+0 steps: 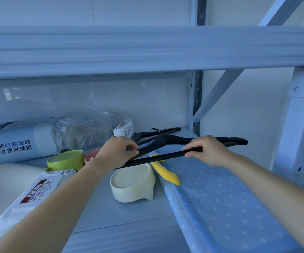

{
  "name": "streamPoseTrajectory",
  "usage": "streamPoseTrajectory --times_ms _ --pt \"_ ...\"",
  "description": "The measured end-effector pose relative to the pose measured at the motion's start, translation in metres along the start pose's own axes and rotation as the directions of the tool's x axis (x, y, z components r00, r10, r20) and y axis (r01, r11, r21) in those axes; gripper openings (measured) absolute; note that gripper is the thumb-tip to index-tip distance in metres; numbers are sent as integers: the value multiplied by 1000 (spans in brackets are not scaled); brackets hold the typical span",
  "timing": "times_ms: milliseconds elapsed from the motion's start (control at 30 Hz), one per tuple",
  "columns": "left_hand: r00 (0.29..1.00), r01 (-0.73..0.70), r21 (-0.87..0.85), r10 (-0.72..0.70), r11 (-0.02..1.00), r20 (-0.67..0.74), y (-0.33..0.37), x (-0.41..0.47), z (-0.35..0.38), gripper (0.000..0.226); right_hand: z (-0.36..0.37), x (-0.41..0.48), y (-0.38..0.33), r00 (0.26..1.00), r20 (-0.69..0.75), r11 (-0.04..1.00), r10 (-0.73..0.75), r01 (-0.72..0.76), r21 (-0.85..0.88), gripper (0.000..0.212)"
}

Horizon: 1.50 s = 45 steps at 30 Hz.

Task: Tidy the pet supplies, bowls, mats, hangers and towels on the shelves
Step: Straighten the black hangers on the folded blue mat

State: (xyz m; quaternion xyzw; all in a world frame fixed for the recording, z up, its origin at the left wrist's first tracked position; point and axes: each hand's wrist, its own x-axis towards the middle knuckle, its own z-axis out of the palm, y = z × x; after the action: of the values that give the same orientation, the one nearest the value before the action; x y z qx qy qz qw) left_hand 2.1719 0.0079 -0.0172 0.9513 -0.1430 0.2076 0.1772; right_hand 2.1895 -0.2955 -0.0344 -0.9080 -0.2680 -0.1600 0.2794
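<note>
Nearest us, on the shelf, a white packet of wipes lies at the left and a blue dotted mat runs along the right. Between them sits a cream bowl, with a yellow piece just beside it on the mat's edge. A little further back stand a green bowl and, partly hidden, a pink bowl.

Above these we hold a black hanger off the shelf. Our left hand pinches its left end, and our right hand pinches its lower bar. Behind it a second hanger lies flat near a small white packet. Farthest left lie a large printed roll pack and crumpled clear plastic.

We judge the tidying far from finished: the bowls are unstacked, the hangers are apart and the packets are scattered.
</note>
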Motion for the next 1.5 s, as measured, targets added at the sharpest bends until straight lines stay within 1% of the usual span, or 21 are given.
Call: streamPoseTrajectory --times_ms 100,200,333,433,533,600,767,900,1000,1100,1200,1267,1367,1433,1500 --pt "1000 23 15 -23 1000 -12 -6 9 10 11 12 12 11 997 74 999 10 -6 -48 21" --pt "1000 27 31 -27 999 -5 -11 17 20 10 18 23 21 996 93 998 12 -7 -60 21" --pt "999 50 -10 -50 999 21 -16 24 30 12 22 34 33 985 173 991 -13 36 -131 17" --pt "995 100 -52 -100 994 16 -21 30 31 12 20 41 40 990 137 985 -42 64 -160 18" --pt "987 158 -128 -161 979 -10 -27 37 33 11 16 47 47 994 93 983 -56 71 -167 18" --pt "986 163 -138 -166 977 -14 -29 45 36 13 15 49 51 995 81 981 -62 76 -178 18" --pt "993 107 -71 -103 992 58 -32 72 43 18 10 49 62 998 45 979 -41 49 -198 17" --pt "987 101 -23 -97 995 130 -41 93 49 19 5 44 67 999 52 975 -3 15 -221 15" --pt "984 63 42 -69 997 166 -46 108 57 18 3 41 69 999 45 972 22 -11 -233 14" --pt "967 83 70 -97 994 234 -51 120 66 18 5 39 71 999 42 973 30 -20 -230 12" --pt "946 27 162 -78 986 314 -53 126 73 12 8 37 73 998 51 972 35 -22 -234 12" --pt "941 2 213 -73 977 329 -55 129 77 15 8 37 75 997 58 970 43 -28 -240 13" --pt "947 6 269 -92 963 309 -59 134 79 23 8 38 76 997 64 971 47 -30 -239 14" --pt "938 13 287 -111 958 327 -61 135 79 21 8 38 76 997 68 973 48 -31 -231 13" --pt "926 -9 314 -111 949 361 -61 136 80 16 8 39 76 996 72 973 45 -28 -228 12"
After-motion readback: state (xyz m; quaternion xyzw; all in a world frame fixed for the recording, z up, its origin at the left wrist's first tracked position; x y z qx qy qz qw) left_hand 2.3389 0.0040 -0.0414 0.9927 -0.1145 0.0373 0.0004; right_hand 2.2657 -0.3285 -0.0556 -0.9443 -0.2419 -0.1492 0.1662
